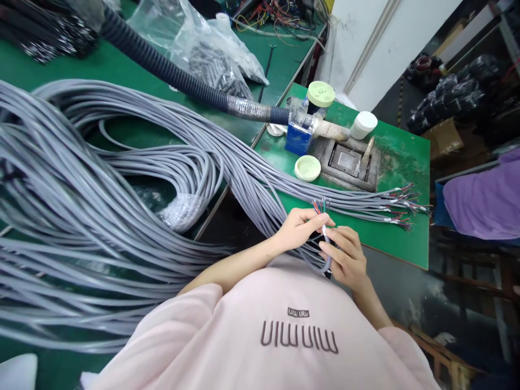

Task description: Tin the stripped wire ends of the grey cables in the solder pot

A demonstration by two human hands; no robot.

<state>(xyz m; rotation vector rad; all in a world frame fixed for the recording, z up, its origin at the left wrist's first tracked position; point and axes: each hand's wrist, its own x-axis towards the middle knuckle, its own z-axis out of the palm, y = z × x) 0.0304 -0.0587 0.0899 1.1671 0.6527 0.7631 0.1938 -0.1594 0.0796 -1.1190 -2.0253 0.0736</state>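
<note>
Close in front of my body, my left hand [303, 227] pinches the end of a grey cable [328, 260] between thumb and fingers. Thin coloured wires [319, 206], red, blue and green among them, fan out above the pinch. My right hand [346, 254] curls around the same cable just below, near a white band at its stripped end. Beyond my hands, a bundle of grey cables [345, 200] lies across the green table [406, 157], its frayed wire ends [404, 203] pointing right.
Large coils of grey cable [122, 211] cover the left side. A black corrugated hose [162, 62] runs to a blue box [298, 140] beside a square solder pot [348, 161]. Around it stand a white jar [363, 125] and a pale green lid [307, 168]. A person in purple [483, 200] is at right.
</note>
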